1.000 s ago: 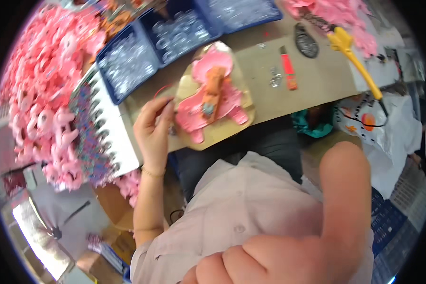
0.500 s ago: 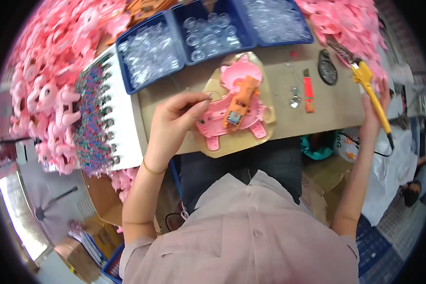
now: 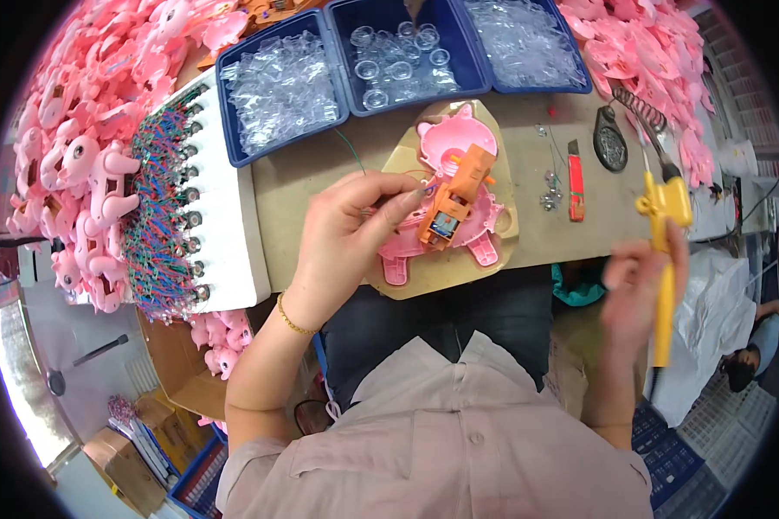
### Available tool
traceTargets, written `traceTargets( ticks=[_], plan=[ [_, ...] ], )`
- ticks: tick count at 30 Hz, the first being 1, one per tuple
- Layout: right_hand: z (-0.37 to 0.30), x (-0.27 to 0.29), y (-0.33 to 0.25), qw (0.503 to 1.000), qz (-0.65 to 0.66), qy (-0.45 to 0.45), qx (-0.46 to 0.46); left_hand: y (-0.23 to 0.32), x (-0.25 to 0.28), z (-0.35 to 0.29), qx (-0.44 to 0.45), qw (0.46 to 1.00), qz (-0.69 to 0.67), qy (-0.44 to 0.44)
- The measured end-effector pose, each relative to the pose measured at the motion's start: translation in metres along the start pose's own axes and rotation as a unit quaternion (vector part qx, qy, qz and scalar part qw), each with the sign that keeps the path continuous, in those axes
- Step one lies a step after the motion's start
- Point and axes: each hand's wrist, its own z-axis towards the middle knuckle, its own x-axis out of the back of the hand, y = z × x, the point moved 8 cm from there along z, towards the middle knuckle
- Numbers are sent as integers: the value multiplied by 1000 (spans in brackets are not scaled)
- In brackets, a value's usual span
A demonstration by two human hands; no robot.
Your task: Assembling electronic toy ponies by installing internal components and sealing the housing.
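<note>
My left hand (image 3: pixel 342 233) is closed in a pinch beside the work, with a thin wire at its fingertips. An orange plastic mechanism (image 3: pixel 455 203) with a small silver and blue part lies tilted across a pink animal-shaped shell half (image 3: pixel 395 259). That shell rests in a tan holder board (image 3: pixel 509 160) at the table's front edge. On the right, my right hand (image 3: pixel 636 277) grips a yellow soldering gun (image 3: pixel 665 216), tip pointing away from me. The hand is partly blurred, and the gun's coiled metal stand (image 3: pixel 640 108) is just beyond the tip.
Three blue bins (image 3: pixel 342 65) of clear plastic parts stand at the back. Pink toy bodies (image 3: pixel 95 173) and bundled coloured wires on a white board (image 3: pixel 234 216) fill the left. A red cutter knife (image 3: pixel 576 186) and a black oval object (image 3: pixel 610 143) lie right; more pink shells (image 3: pixel 640 52) behind.
The soldering gun has come away from its stand, moving left and toward me in my right hand. My left hand stays pinched by the orange mechanism; the whole view has shifted slightly.
</note>
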Motion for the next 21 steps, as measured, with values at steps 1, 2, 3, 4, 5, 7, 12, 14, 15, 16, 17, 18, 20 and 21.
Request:
traceTargets(
  ticks=[1,2,3,4,5,7,12,14,15,16,17,18,20,21],
  plan=[
    [-4,-20,-2,999,-22,27,13,10,-1,4,-42,998,49,1],
    [0,-52,-12,992,-76,-46,87,13,-1,5,-30,996,85,-19],
    [3,-81,-20,971,-130,-118,161,13,-3,8,-33,996,82,-22],
    [4,-100,-22,961,-125,-147,196,19,-2,9,-54,994,91,-13],
    [2,-114,-23,949,-123,-176,231,24,-3,12,-75,992,99,-6],
    [-1,-125,-6,961,-105,-174,187,31,-9,15,-125,985,117,-12],
    [0,-144,-1,970,-49,-202,128,45,-15,16,-196,970,137,-45],
    [1,-146,-8,967,-68,-193,153,43,-14,16,-178,974,123,-69],
    [0,-145,-13,963,-85,-183,179,44,-13,16,-176,974,121,-69],
    [0,-147,-10,963,-86,-185,177,45,-12,15,-179,973,134,-62],
    [0,-144,-10,964,-78,-154,204,46,-10,15,-181,971,148,-55],
    [-1,-140,-12,963,-69,-123,231,47,-10,14,-179,971,148,-54],
    [-2,-140,-12,966,-54,-121,220,43,-9,11,-138,975,172,-40],
    [-2,-140,-11,970,-39,-117,210,43,-10,10,-136,975,173,-38]
  ],
)
